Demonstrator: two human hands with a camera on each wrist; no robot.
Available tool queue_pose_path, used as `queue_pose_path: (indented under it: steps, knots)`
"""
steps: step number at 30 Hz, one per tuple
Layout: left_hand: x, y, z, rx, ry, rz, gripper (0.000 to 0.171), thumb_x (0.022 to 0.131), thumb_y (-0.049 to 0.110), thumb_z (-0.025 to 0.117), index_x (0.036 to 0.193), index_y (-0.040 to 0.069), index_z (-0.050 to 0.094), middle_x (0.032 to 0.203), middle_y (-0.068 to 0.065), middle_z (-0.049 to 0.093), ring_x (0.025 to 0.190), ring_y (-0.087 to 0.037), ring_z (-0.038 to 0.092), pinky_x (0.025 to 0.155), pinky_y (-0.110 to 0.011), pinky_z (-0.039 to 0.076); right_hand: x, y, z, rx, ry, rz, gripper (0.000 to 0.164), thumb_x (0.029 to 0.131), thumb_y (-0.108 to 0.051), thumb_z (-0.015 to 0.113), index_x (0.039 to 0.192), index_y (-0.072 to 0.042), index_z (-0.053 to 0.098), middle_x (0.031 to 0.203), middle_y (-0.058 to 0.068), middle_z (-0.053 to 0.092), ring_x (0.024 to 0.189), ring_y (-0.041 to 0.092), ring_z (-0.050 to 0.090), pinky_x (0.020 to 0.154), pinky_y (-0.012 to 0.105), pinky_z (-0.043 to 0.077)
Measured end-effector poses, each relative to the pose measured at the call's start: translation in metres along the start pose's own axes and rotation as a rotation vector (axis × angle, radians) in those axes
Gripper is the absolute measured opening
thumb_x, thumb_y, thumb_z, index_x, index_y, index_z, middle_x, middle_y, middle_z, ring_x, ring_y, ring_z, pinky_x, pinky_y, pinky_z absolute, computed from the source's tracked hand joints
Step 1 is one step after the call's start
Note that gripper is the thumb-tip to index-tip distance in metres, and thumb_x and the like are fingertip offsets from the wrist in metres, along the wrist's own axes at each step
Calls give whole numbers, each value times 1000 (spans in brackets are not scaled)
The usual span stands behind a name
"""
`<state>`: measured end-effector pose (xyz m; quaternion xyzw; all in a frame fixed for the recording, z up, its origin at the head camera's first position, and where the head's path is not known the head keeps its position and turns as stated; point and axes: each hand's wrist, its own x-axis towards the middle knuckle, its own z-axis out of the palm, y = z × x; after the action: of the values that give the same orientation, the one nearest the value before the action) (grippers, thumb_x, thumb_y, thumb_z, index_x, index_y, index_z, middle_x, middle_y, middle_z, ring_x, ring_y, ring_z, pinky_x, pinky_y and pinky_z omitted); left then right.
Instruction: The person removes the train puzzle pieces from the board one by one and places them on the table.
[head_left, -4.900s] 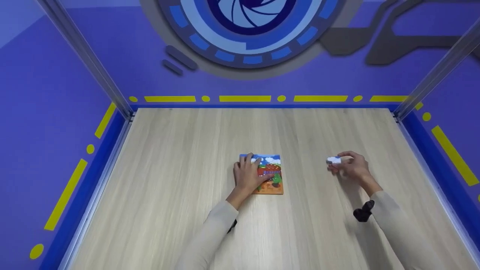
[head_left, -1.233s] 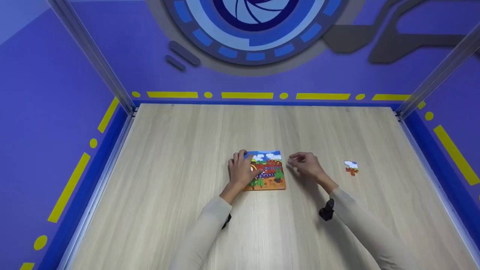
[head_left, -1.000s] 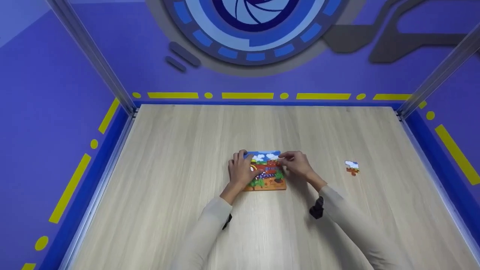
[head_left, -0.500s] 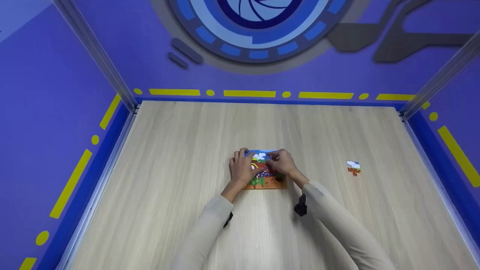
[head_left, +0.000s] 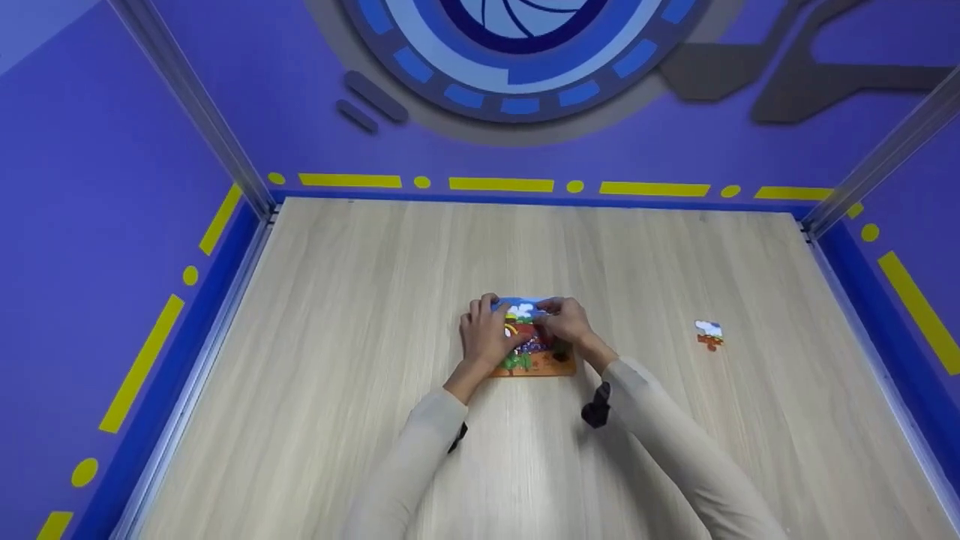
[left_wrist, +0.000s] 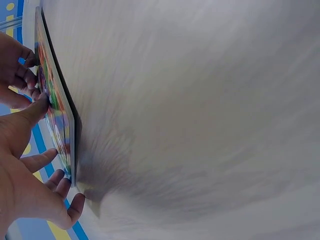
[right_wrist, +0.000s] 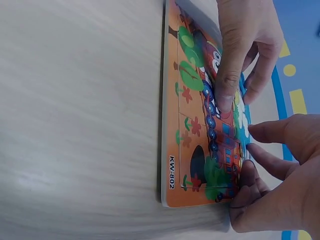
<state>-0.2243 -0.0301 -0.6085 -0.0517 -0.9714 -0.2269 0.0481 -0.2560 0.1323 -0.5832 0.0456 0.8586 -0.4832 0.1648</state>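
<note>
A square picture puzzle [right_wrist: 172,130] lies flat on the table, showing a red train, green plants and a cloudy sky, with "KW-802" on its orange border. Across its left side my left hand [head_left: 486,334] rests with spread fingers. The left thumb [right_wrist: 226,102] presses the picture and the other fingertips lie at the far left edge. My right hand [head_left: 568,321] is over the upper right part, thumb and fingertips bent down close together on the picture. I cannot tell whether a piece is between them. The last fingers [right_wrist: 247,187] are curled in at the right edge.
A loose puzzle piece [head_left: 709,334] with white cloud, blue and red lies on the wooden table [head_left: 360,300], well right of the puzzle. Blue walls [head_left: 247,105] with yellow dashes stand along the back and sides.
The right hand earlier held the cloud-and-red piece off to the right; that piece now lies on the table. The right hand has moved left onto the puzzle. The left hand stays on the puzzle.
</note>
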Motion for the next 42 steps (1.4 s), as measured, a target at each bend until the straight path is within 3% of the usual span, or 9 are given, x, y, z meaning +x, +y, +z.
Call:
queue_pose_path:
  steps: [8, 14, 17, 26, 34, 38, 42]
  knots:
    - [-1, 1, -2, -17, 2, 11, 68, 82, 50, 82, 136, 12, 65, 141, -14, 53, 125, -32, 48, 97, -52, 44, -3, 0, 1, 63, 21, 43, 30, 101, -9, 59, 127, 3, 66, 124, 23, 66, 103, 25, 64, 87, 33, 52]
    - [-1, 3, -1, -28, -5, 8, 68, 82, 50, 82, 136, 12, 65, 141, -14, 52, 125, -32, 47, 97, -52, 43, -5, 2, 3, -41, 91, -84, 31, 96, -4, 62, 124, 8, 68, 124, 27, 68, 113, 36, 67, 99, 48, 54]
    - [-1, 5, -1, -3, -7, 10, 69, 82, 51, 81, 138, 13, 65, 141, -12, 53, 124, -31, 48, 97, -51, 43, -5, 4, 4, -52, 97, -98, 34, 94, -3, 64, 126, 8, 67, 126, 28, 67, 117, 38, 65, 102, 51, 52]
    - [-1, 4, -3, 16, -4, 2, 65, 84, 44, 82, 138, 13, 64, 141, -12, 53, 124, -31, 48, 98, -51, 45, -2, 2, 4, 103, 17, 77, 41, 96, -7, 60, 136, 1, 61, 134, 23, 61, 117, 30, 59, 104, 45, 49]
    - [0, 5, -5, 44, -37, -10, 65, 86, 45, 80, 141, 14, 63, 143, -10, 51, 127, -30, 47, 99, -49, 44, -1, 0, 6, 147, 23, 117, 42, 97, -4, 54, 139, 0, 58, 139, 23, 58, 124, 32, 57, 109, 46, 47]
    - [0, 5, -5, 32, -35, -7, 66, 85, 46, 80, 140, 14, 63, 143, -11, 52, 127, -31, 47, 99, -50, 45, -1, 0, 5, 158, 20, 113, 41, 97, -4, 55, 138, -2, 58, 134, 20, 59, 117, 29, 57, 102, 41, 49]
    - [-1, 4, -4, 24, -24, -1, 68, 84, 48, 81, 140, 14, 63, 142, -11, 52, 126, -31, 48, 98, -50, 45, -2, 1, 5, 142, 43, 66, 36, 97, -4, 59, 132, -1, 61, 120, 17, 62, 102, 23, 56, 83, 30, 48]
